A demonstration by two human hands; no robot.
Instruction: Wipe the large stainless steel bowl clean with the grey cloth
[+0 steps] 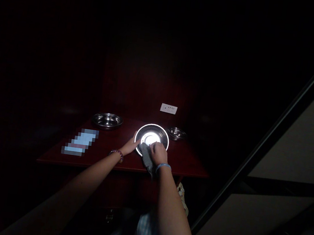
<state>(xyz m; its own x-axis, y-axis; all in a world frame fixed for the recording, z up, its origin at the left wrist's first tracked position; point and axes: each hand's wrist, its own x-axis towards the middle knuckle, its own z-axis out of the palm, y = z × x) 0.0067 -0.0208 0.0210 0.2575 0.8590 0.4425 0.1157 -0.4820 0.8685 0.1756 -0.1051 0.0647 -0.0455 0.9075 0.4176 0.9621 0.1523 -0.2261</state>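
Observation:
A shiny steel plate (157, 132) lies on the dark red table (103, 153), lit brightly at its middle. My left hand (130, 145) rests against the plate's left rim, its fingers curled round the edge. My right hand (158, 153) presses a grey cloth (146, 157) onto the near side of the plate, with the fingers closed on the cloth. A beaded bracelet is on my left wrist and a light blue band on my right.
A second steel plate (107, 120) sits at the back left and a small steel bowl (175, 132) at the back right. A blurred light rectangle (81, 141) lies on the left. A white switch panel (168, 108) is on the wall. The room is very dark.

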